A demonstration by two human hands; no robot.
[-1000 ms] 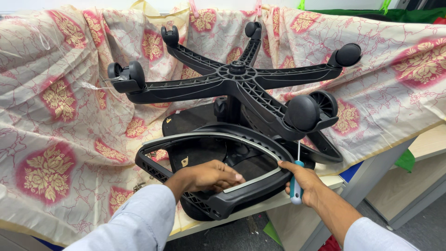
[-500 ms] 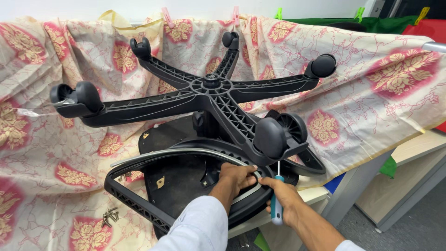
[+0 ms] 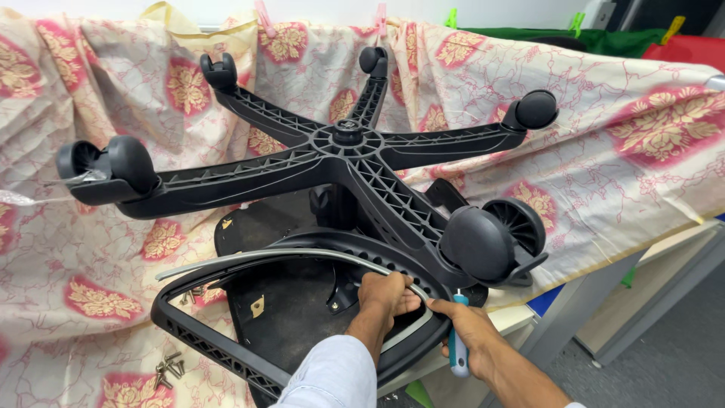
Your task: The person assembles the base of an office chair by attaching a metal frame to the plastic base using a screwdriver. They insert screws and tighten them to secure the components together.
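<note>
Grip, left hand (image 3: 384, 296): fingers curled shut around the grey curved armrest strip (image 3: 302, 255), near its right end, where the strip lies along the inner edge of the black armrest loop (image 3: 219, 347). Sleeve pale blue-white, entering from the bottom edge.

Grip, right hand (image 3: 467, 326): closed around a screwdriver (image 3: 458, 361) with a blue and white handle, handle pointing down, upper end up against the chair frame just below the near caster; the tip cannot be made out. The two hands sit just beside each other.

Item: office chair, upside down. Seat underside (image 3: 279, 302), black, lies inside the armrest loop and faces up. Five-arm star base (image 3: 347, 147), black ribbed plastic, stands above it. Casters: one large near caster (image 3: 477, 243) just above the right hand, a second beside it, one far left, three smaller at the back arms.

Support: table (image 3: 521, 317) with a pale edge, draped with a cream cloth (image 3: 627, 151) printed with red and gold floral medallions, pegged along its top edge.

Loose parts: small cluster of screws (image 3: 169, 370) on the cloth, left of the armrest loop.
</note>
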